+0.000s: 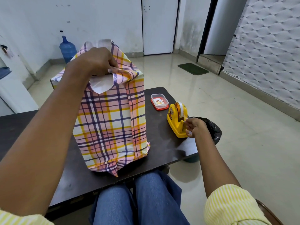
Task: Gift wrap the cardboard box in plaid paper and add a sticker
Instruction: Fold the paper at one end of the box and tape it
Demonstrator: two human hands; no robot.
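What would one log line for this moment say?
left hand: holds top fold of tall plaid-wrapped cardboard box | right hand: pinches clear tape at yellow plastic dispenser

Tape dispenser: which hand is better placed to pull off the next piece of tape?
Right. The right hand is at the yellow tape dispenser and pinches the tape end. The left hand is busy gripping the folded top of the plaid paper.

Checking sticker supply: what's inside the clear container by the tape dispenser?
One sticker with a yellow-orange picture lies in the clear container; whether more lie under it is hidden.
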